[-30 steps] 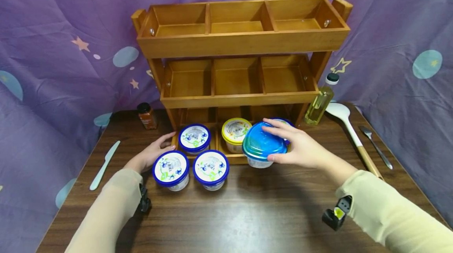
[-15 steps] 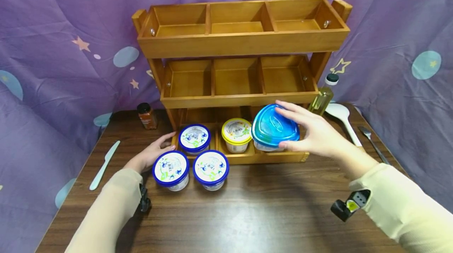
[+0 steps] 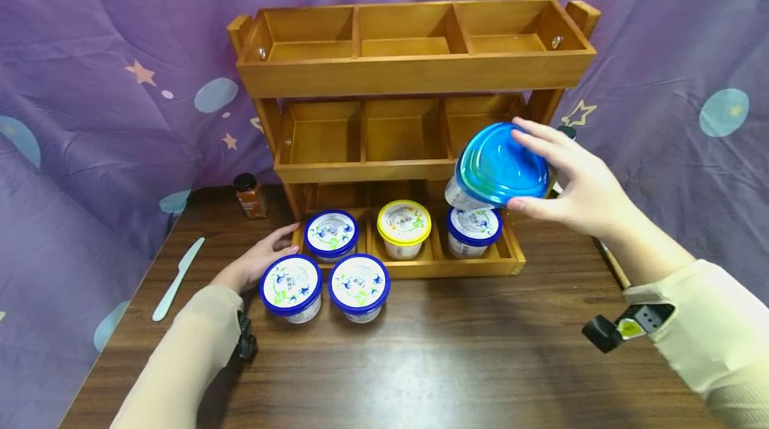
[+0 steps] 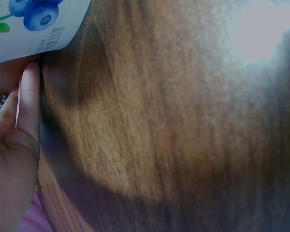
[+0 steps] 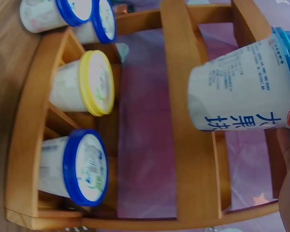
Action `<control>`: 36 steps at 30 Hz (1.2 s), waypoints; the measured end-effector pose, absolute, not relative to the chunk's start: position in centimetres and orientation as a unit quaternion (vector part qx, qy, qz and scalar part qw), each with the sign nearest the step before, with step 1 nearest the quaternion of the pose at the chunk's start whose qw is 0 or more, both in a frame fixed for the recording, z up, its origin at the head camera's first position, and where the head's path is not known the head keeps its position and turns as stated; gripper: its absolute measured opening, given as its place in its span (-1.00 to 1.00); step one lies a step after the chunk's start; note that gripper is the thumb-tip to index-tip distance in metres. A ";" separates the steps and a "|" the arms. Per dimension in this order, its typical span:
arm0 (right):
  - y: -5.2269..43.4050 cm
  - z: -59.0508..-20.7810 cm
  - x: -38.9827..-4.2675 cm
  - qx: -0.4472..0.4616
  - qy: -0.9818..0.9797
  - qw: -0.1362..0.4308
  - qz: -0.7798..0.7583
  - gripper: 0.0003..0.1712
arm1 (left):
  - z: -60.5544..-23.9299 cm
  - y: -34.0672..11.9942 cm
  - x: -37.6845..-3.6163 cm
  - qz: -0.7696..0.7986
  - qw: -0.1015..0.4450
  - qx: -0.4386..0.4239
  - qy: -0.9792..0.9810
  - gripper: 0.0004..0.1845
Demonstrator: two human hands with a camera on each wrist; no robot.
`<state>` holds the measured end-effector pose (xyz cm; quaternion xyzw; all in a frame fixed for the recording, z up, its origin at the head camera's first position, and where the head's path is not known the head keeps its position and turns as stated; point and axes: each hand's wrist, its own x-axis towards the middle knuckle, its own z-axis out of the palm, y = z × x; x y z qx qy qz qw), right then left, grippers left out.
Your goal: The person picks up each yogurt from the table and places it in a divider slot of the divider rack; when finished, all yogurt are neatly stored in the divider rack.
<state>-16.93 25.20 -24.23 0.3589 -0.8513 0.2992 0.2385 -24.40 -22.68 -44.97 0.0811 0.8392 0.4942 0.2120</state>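
My right hand (image 3: 585, 189) holds a white yogurt tub with a translucent blue lid (image 3: 503, 165), tilted, in front of the rack's middle tier at the right. Thumb and fingers grip its lid; the right wrist view shows the tub's printed wall (image 5: 244, 89). My left hand (image 3: 261, 259) touches the left end of the wooden rack (image 3: 414, 75) with straight fingers. Beside it stand two blue-lidded tubs on the table, the left one (image 3: 291, 285) and the right one (image 3: 359, 284). The bottom tier holds a blue-lidded tub (image 3: 332, 233), a yellow-lidded tub (image 3: 404, 225) and another blue-rimmed tub (image 3: 474, 225).
A small jar with a black cap (image 3: 249, 195) and a pale green knife (image 3: 179, 279) are at the left. At the right, an oil bottle (image 3: 567, 131) and a wooden-handled spoon (image 3: 613, 262) are mostly hidden by my right arm. A purple curtain (image 3: 120, 115) hangs behind.
My right hand has lifted the translucent-lidded tub up and to the right, from before the bottom tier to the middle tier's height. The blue-rimmed tub below is uncovered. My left hand stays put.
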 end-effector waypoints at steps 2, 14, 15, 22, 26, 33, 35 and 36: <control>25.3 -23.8 -17.1 0.348 -0.848 0.261 0.302 -0.02 | -45.0 -22.7 -24.5 0.493 0.213 0.076 0.840 -0.25; 25.4 -24.7 -19.4 0.308 -0.815 0.401 0.284 0.05 | -44.8 -22.6 -24.5 0.489 0.208 0.074 0.844 -0.24; 25.4 -25.0 -19.6 0.306 -0.812 0.406 0.286 0.04 | -44.9 -22.6 -24.5 0.489 0.208 0.075 0.844 -0.24; 25.5 -26.1 -20.6 0.305 -0.819 0.405 0.269 0.00 | -45.0 -22.7 -24.4 0.493 0.209 0.078 0.841 -0.25; 25.5 -26.6 -21.2 0.307 -0.823 0.403 0.259 -0.04 | -45.0 -22.7 -24.4 0.493 0.207 0.076 0.842 -0.25; 25.5 -27.5 -21.9 0.305 -0.821 0.411 0.252 -0.07 | -45.0 -22.7 -24.4 0.490 0.207 0.076 0.844 -0.26; 25.5 -27.5 -22.1 0.300 -0.828 0.405 0.247 -0.09 | -45.1 -22.7 -24.5 0.486 0.206 0.076 0.846 -0.26; 25.5 -27.5 -22.2 0.294 -0.830 0.402 0.250 -0.09 | -45.1 -22.7 -24.5 0.486 0.206 0.078 0.846 -0.26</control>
